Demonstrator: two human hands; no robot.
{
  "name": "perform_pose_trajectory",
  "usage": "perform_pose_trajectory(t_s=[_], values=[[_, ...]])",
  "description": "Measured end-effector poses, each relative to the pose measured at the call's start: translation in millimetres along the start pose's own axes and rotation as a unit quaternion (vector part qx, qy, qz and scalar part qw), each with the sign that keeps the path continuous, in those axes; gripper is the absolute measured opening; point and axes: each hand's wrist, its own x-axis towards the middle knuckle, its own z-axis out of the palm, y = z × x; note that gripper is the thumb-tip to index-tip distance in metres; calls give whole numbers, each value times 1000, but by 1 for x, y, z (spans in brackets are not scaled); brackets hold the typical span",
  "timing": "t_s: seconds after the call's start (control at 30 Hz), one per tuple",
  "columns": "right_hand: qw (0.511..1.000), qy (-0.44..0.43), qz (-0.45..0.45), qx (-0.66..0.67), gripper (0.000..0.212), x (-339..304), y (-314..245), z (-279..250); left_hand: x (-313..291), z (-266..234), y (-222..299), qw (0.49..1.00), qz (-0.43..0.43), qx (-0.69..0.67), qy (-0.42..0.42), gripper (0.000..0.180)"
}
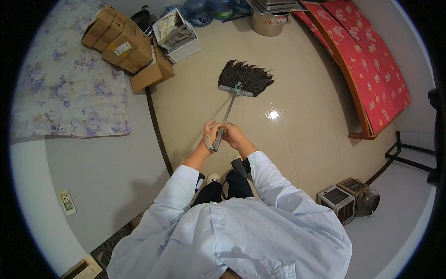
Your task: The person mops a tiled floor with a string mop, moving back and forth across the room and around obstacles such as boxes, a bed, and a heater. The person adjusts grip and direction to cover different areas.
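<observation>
A mop [246, 78] with dark, stringy strands lies spread on the tiled floor ahead of me. Its grey clamp bar joins a thin metal handle that rises toward my body, ending in a grey grip with a hanging loop. My left hand [210, 134] is wrapped round the upper handle from the left side. Close against it, my right hand [233, 135] closes on the handle from the right. Both hands are near the top end, in front of my waist. Some of the fingers are hidden behind the handle and the hands.
Cardboard boxes [123, 44] and a white crate [179, 39] stand at the far left, beside a flowered bed cover [69, 79]. Water bottles [200, 11] and a large pot [269, 24] line the back. A red-covered wooden bed [367, 65] stands right; small heaters [337, 202] sit lower right.
</observation>
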Motion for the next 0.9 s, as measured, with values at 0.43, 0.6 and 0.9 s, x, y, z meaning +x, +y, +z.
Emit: perform_pose_trajectory(t_s=[0.43, 0.6, 0.9], values=[[988, 112, 25, -101, 22, 52, 20, -11, -5, 11, 6, 712, -547, -425, -114, 24], [964, 124, 8, -237, 24, 79, -31, -40, 34, 45, 2, 617, -484, -615, -85, 16], [983, 24, -53, -173, 53, 166, -158, -13, 196, 38, -43, 492, -440, -751, -28, 17]])
